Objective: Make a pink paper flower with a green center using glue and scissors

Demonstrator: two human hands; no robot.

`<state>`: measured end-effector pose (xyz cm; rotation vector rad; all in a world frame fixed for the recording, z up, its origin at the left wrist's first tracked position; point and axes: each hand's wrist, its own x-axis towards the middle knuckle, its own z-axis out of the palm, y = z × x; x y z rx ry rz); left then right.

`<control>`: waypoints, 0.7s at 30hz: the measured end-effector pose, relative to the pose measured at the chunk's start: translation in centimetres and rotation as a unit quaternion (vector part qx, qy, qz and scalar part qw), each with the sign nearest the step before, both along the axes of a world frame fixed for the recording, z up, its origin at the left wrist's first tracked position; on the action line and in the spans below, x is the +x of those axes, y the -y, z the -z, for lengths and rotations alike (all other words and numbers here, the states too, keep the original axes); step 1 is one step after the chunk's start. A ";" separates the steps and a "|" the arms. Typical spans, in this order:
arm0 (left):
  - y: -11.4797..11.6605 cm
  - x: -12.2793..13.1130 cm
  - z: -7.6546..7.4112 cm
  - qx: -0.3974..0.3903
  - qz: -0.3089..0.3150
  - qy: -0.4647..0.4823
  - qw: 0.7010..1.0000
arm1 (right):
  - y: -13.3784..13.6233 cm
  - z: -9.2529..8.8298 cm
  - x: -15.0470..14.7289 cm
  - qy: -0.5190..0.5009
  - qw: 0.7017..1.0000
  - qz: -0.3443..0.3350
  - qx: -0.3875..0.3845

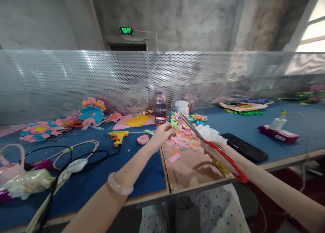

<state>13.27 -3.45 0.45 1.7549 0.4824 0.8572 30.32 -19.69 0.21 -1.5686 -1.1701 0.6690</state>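
My left hand [162,135] reaches over the middle of the table, its fingers pinched on a light green paper piece [175,125]. To the right, my right hand [215,152] is closed around large scissors with red handles [225,158]; their long blades point up and left toward the paper flowers. Something yellow [222,166] shows under that hand; I cannot make out whether it is held. Below the blades lie many pink and orange paper scraps [181,141]. Several colourful paper flowers [199,118] sit behind them. White crumpled tissue [210,133] lies beside my right hand.
A yellow glue gun [118,137], a pink flower [143,139] and cables [88,155] lie left. A phone [160,113] stands against a bottle. Right are a black phone [243,146] and a purple box [279,134]. A perforated metal screen [177,70] runs behind.
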 end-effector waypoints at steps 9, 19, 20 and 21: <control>0.4 -0.9 -1.6 0.047 -0.056 0.063 0.995 | -0.4 1.2 -0.6 0.086 0.993 -0.049 -0.059; 1.5 -0.2 -1.9 0.051 -0.077 0.094 0.991 | -0.3 1.2 -3.9 0.131 0.991 -0.019 0.015; 1.6 -0.3 -2.1 0.051 -0.074 0.094 0.991 | -0.4 1.3 -4.2 0.125 0.992 -0.010 0.024; 1.6 -0.5 -2.3 0.053 -0.074 0.094 0.991 | -0.5 1.4 -4.5 0.116 0.993 0.001 0.038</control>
